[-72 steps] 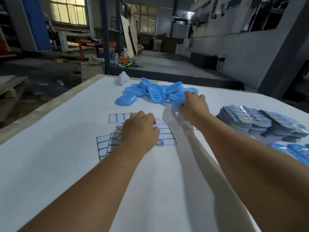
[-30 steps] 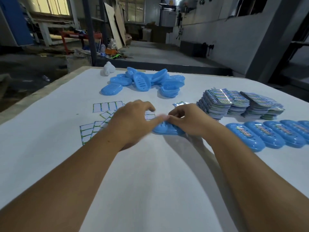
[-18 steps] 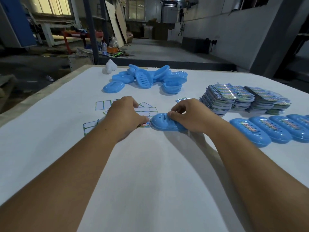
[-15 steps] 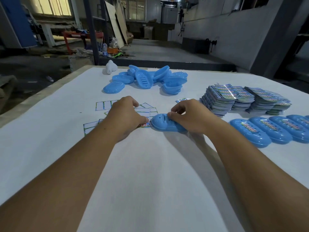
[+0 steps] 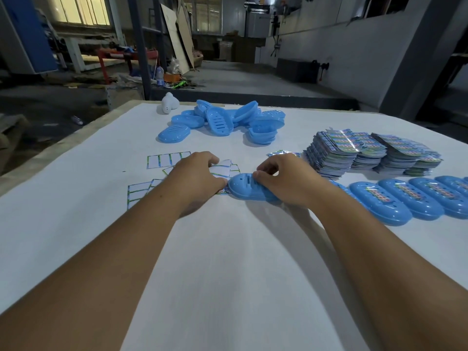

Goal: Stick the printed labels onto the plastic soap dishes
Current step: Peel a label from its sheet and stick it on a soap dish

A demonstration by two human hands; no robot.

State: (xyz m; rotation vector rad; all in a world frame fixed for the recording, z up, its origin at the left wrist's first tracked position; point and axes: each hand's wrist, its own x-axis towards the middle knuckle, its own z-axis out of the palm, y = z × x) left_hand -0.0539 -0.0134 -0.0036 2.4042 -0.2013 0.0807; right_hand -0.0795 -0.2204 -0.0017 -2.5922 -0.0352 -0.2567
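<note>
A blue plastic soap dish point(image 5: 244, 190) lies upside down on the white table point(image 5: 228, 274), in the middle. My right hand point(image 5: 283, 182) grips its right end, fingers curled over the top. My left hand point(image 5: 196, 178) rests on a used label sheet point(image 5: 222, 171) just left of the dish. Its thumb and curled fingers pinch a colourful printed label point(image 5: 222, 191) at the sheet's near edge, right beside the dish. Most of the label is hidden under the thumb.
A loose pile of unlabelled blue dishes point(image 5: 222, 120) lies at the back, with a white object point(image 5: 168, 103) beside it. Stacks of printed label sheets point(image 5: 354, 150) stand at the right. Labelled dishes point(image 5: 405, 198) lie in a row in front. Stripped backing sheets point(image 5: 167, 159) lie at the left.
My right hand has pulled one dish from the back pile to the middle and holds it there. My left hand stayed on the label sheet; both hands have been nearly still for half a second.
</note>
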